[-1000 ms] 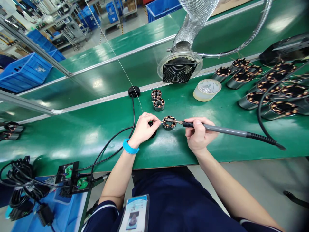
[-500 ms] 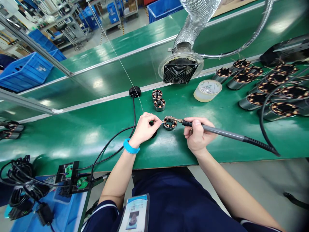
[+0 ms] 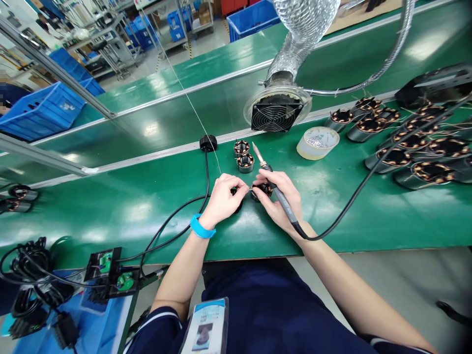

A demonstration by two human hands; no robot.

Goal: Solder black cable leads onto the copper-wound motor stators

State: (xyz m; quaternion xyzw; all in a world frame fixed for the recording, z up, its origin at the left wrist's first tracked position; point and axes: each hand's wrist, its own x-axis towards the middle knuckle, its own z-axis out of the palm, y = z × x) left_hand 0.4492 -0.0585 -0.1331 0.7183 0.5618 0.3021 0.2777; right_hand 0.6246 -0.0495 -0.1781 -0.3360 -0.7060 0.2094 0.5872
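My left hand (image 3: 225, 197), with a blue band on its wrist, is closed with thumb and forefinger pinching a thin solder wire (image 3: 195, 113) that hangs from above. My right hand (image 3: 285, 189) is closed around a soldering iron (image 3: 285, 204), whose metal tip points up and away, off the work. Its thumb and a finger reach to the left edge of a small stator ring with copper windings (image 3: 266, 189), partly covered by that hand. The fingertips of both hands almost meet there. Under my left hand a dark round part is mostly hidden.
Two small stators (image 3: 245, 162) stand behind my hands. A fume extractor fan (image 3: 276, 117) hangs beyond, beside a white tub (image 3: 313, 150). Several larger stators (image 3: 424, 174) crowd the right. A black cable (image 3: 207, 169) runs left to green circuit boards (image 3: 125, 281).
My right hand has moved left to the stator, bringing its fingers to the rim. The soldering iron has swung from lying across the stator to pointing up and away. My left hand stays nearly put.
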